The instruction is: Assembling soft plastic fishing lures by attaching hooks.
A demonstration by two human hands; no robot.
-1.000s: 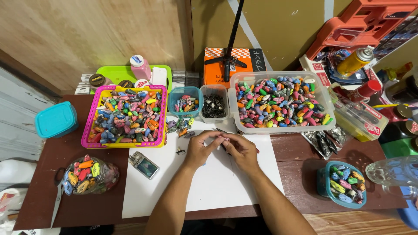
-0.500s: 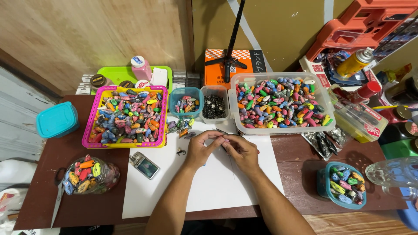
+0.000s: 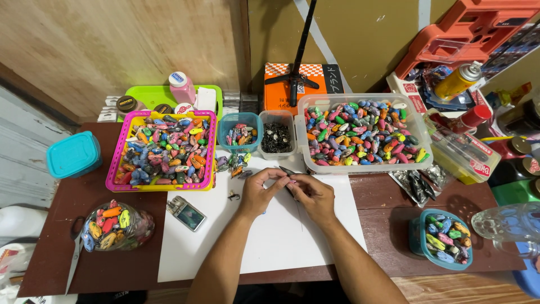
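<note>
My left hand (image 3: 257, 194) and my right hand (image 3: 314, 194) meet over a white sheet (image 3: 281, 242) on the brown table. Between the fingertips sits a small pinkish piece (image 3: 292, 181), pinched from both sides. A dark thin tool (image 3: 288, 171) pokes out above my right fingers; its grip is hidden. A few small coloured pieces (image 3: 233, 164) lie loose on the sheet just left of my left hand, and a tiny dark hook (image 3: 231, 196) lies near my left wrist.
A pink basket (image 3: 115, 169) and a clear tub (image 3: 423, 152) hold several coloured pieces. Between them stand a teal tub (image 3: 224, 132) and a small tub of dark parts (image 3: 277, 138). A small device (image 3: 187, 213), a jar (image 3: 115, 228), a teal box (image 3: 73, 155), and another teal tub (image 3: 441, 243) surround the sheet.
Both hands stay together over the sheet; the fingers have shifted slightly around the small piece. Nothing else on the table has moved.
</note>
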